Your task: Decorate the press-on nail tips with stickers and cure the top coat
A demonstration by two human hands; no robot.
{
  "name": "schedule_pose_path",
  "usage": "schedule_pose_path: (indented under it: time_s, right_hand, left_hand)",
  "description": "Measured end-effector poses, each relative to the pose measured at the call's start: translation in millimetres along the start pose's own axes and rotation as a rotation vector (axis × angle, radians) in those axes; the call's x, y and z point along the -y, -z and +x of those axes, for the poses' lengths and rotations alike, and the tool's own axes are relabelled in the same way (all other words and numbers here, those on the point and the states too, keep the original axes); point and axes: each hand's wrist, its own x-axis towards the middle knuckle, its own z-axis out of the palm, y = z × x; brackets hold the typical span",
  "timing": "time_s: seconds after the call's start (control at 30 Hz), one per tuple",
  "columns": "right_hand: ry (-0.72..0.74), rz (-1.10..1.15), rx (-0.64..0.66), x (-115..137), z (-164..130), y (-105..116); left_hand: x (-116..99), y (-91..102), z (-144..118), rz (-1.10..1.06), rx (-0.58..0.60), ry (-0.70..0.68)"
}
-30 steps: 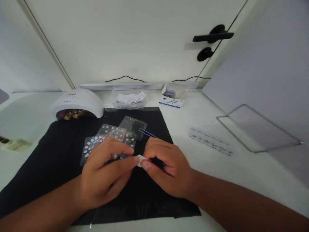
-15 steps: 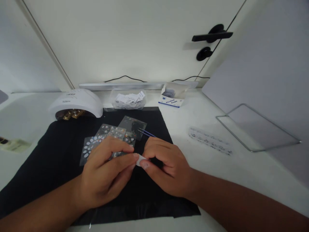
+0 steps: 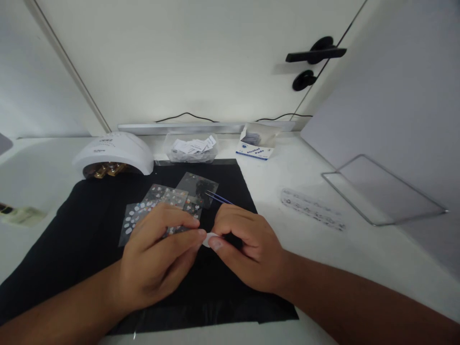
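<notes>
My left hand (image 3: 161,254) pinches one edge of a small white rounded piece (image 3: 208,240) between thumb and fingertips. On its other side, my right hand (image 3: 247,247) grips the same piece between thumb and bent index finger. Just beyond the right knuckles, a pair of blue tweezers (image 3: 220,197) points to the upper left; its rear end is hidden, so I cannot tell whether that hand touches it. Behind my left hand lie overlapping clear sticker sheets (image 3: 133,218), one with white ovals, partly covered by the fingers. A further clear sheet (image 3: 189,183) with a dark patch lies under the tweezer tips.
A black mat (image 3: 82,230) covers much of the white table. Behind it stand a white nail lamp (image 3: 118,146), a clear box of paper packets (image 3: 192,149) and an alcohol pads box (image 3: 254,151). To the right are a clear strip (image 3: 312,209) and a wire frame (image 3: 373,224).
The white piece has turned slightly between my fingers and looks rounder now. Both hands stay almost in place, and the surrounding things have not moved.
</notes>
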Motion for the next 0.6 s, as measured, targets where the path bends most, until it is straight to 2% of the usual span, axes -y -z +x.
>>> schedule_pose_path:
  time_s: [0.6]
  right_hand:
    - [-0.022, 0.026, 0.01, -0.8, -0.5, -0.2]
  left_hand:
    - [0.6, 1.8, -1.3, -0.009, 0.014, -0.023]
